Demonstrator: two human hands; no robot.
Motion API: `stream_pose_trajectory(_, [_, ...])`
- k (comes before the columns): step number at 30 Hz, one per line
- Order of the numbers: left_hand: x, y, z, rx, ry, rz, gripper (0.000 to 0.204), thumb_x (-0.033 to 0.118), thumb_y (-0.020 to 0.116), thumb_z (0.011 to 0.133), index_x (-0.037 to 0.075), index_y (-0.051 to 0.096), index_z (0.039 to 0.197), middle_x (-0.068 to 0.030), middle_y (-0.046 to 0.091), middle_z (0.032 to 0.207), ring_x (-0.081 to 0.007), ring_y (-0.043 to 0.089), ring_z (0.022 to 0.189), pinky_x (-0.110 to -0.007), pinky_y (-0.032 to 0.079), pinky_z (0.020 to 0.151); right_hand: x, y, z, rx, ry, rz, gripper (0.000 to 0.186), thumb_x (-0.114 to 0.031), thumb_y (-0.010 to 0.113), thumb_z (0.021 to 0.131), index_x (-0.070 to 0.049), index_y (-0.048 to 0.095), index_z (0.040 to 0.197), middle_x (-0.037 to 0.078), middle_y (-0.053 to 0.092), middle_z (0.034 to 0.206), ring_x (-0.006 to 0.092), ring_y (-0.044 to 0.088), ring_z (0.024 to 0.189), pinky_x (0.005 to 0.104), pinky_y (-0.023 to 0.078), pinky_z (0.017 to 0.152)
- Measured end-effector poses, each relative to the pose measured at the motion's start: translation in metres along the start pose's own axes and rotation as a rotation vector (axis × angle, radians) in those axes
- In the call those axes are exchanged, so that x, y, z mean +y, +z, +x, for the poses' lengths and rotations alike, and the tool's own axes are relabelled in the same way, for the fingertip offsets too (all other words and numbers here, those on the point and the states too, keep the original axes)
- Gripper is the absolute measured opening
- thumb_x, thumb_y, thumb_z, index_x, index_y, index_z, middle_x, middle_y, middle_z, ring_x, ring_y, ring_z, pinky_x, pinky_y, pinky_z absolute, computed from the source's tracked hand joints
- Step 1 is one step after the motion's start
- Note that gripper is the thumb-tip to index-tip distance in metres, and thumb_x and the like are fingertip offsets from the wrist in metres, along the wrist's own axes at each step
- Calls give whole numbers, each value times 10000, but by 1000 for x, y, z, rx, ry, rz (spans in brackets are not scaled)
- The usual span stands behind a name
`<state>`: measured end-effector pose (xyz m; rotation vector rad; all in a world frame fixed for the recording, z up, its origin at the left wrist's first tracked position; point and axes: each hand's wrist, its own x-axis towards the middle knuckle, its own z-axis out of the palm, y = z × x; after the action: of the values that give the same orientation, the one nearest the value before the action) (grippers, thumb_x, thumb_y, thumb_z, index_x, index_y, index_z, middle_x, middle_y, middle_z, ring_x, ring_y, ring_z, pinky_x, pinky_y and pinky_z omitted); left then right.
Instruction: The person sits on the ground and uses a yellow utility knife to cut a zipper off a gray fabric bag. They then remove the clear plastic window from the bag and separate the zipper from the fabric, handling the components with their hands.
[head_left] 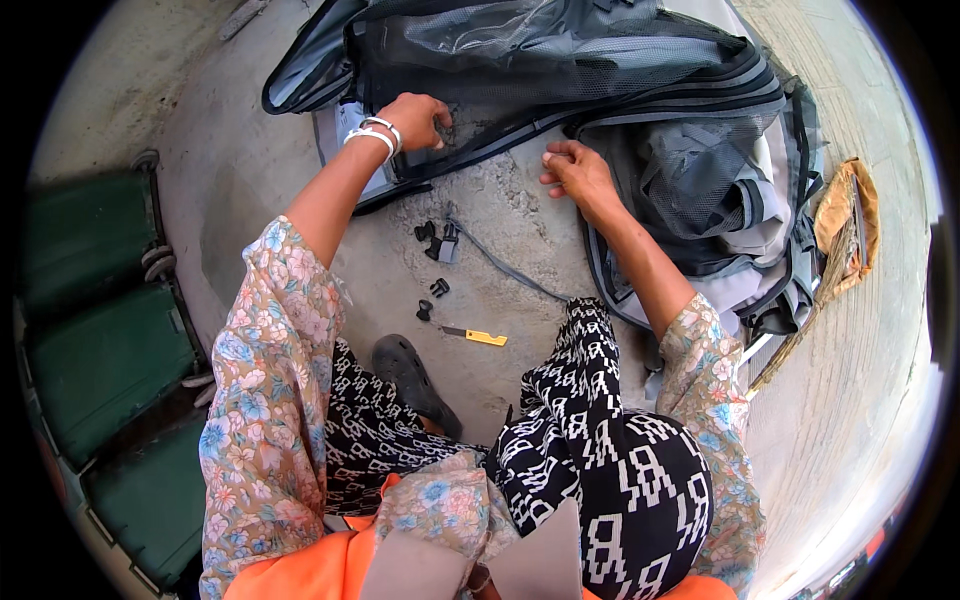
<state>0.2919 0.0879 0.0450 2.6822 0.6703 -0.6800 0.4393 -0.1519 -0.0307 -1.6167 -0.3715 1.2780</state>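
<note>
My left hand [414,119], with white bands at its wrist, reaches over the near edge of a grey and black mesh bag [560,75]. Its fingers bend loosely, thumb apart from them, and nothing shows between them. To the right, my right hand [580,172] hovers beside the bag's folded grey fabric [740,200], fingers half curled and holding nothing visible. Between my arms, black plastic buckles [430,238] and a grey strap [505,266] lie on the concrete. Closer to me are smaller black buckle pieces [439,288] and a yellow-handled cutter knife [485,337] with its blade out.
Dark green panels [112,365] with small wheels along their edge stand at the left. A tan cloth piece [847,215] lies on the ribbed floor at the right. My dark clog [412,382] rests near the knife.
</note>
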Motion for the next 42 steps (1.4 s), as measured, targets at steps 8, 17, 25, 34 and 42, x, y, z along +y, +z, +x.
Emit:
stream_pose_trajectory(8, [-35, 37, -52, -3, 330, 335, 358, 290, 797, 717, 59, 695, 971, -140, 698, 817, -337, 669, 804, -411, 526, 783, 1, -33, 25, 335, -112, 61, 395, -154, 614, 889, 85, 591, 1202, 123, 694, 957, 158, 672, 799, 262, 554, 627])
stream_pose_trajectory(17, [-40, 4, -30, -180, -184, -400, 137, 110, 655, 871, 9, 562, 880, -61, 711, 775, -142, 673, 743, -308, 497, 575, 13, -6, -8, 77, -82, -48, 288, -155, 604, 901, 19, 645, 1127, 52, 689, 874, 97, 660, 745, 237, 518, 632])
stream_pose_trajectory(25, [-2, -23, -29, -78, -151, -681, 153, 158, 652, 911, 19, 595, 939, -45, 715, 831, -75, 614, 694, -233, 480, 557, -9, 77, -38, -342, -426, -368, 551, -324, 727, 835, 21, 576, 1237, 154, 604, 1142, 218, 643, 913, 323, 531, 747])
stream_pose_trajectory(34, [51, -69, -2, 356, -160, -1346, 209, 163, 668, 912, 4, 607, 1033, -112, 674, 1068, -172, 659, 923, -331, 592, 838, -23, 97, 2, -154, -325, -180, 384, -296, 675, 890, 57, 625, 1031, 153, 692, 929, 325, 671, 783, 432, 560, 638])
stream_pose_trajectory(42, [38, -55, -71, 252, -28, -351, 259, 294, 694, 878, 37, 700, 917, -72, 692, 752, -125, 670, 715, -278, 519, 658, -46, 58, 0, -163, 46, 768, 256, -227, 610, 963, -12, 547, 1090, 109, 639, 1030, 246, 675, 877, 407, 584, 714])
